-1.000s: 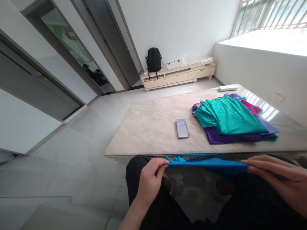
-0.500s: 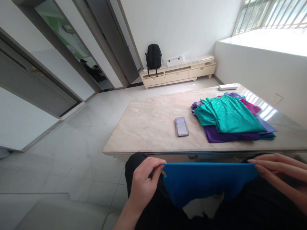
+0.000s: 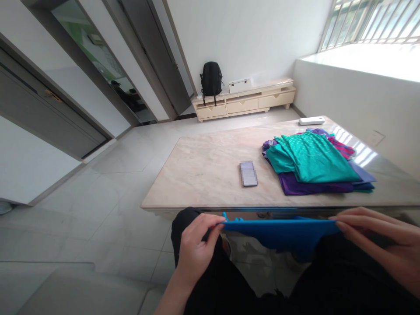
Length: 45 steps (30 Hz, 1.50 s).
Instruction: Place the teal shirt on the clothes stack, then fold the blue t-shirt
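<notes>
A piece of blue cloth [image 3: 282,232] is stretched between my two hands over my lap, just short of the table's front edge. My left hand [image 3: 198,243] pinches its left corner between thumb and fingers. At the other end, my right hand [image 3: 374,232] grips the right corner the same way. The top edge runs nearly straight, and the lower part hangs loose between my knees. Whether it is a garment or a plain cloth I cannot tell. Beyond it on the table lies a pile of clothes [image 3: 318,157], green on top with purple and pink beneath.
The marble-topped table [image 3: 190,175] stands in front of my knees. On it are a blurred-out phone-like item [image 3: 248,174] and a white oblong device [image 3: 311,120]. A black backpack [image 3: 211,78] sits on a low cream cabinet [image 3: 243,105] by the far wall.
The blue cloth's hanging part has swung forward and up, so less of it shows below the edge. My right hand has shifted slightly left. Both hands keep their pinch.
</notes>
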Tool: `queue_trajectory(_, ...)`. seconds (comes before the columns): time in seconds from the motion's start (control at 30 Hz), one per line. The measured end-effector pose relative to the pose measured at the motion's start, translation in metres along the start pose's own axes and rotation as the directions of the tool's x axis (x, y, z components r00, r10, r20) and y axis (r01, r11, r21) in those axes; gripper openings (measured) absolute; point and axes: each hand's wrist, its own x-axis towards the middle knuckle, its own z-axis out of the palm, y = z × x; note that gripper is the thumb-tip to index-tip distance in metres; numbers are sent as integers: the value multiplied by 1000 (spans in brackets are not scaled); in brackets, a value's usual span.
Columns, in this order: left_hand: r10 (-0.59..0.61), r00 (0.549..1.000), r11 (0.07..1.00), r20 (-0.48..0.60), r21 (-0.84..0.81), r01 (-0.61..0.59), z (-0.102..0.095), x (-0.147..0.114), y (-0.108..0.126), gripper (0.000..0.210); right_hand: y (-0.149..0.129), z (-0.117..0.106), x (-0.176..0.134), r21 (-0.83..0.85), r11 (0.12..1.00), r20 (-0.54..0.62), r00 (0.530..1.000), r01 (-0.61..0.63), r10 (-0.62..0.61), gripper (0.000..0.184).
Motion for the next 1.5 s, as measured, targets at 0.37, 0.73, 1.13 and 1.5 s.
queue_trajectory(0.37,-34,996,975,84,-217,52,14,0,23,11,-22,13,13,109,986,195,975,-129,106,31)
queue_trajectory(0.73,-239,944,807,226,-495,323,47,12,73,4,-73,32,-25,403,915,260,956,17,-132,32)
queue_trajectory(1.13,-216,952,766,219,-566,304,62,7,81,16,-100,62,-46,333,901,103,939,279,-329,51)
queue_trajectory(1.5,-329,888,622,322,-634,460,68,4,70,25,-91,60,-45,403,892,183,937,205,-298,34)
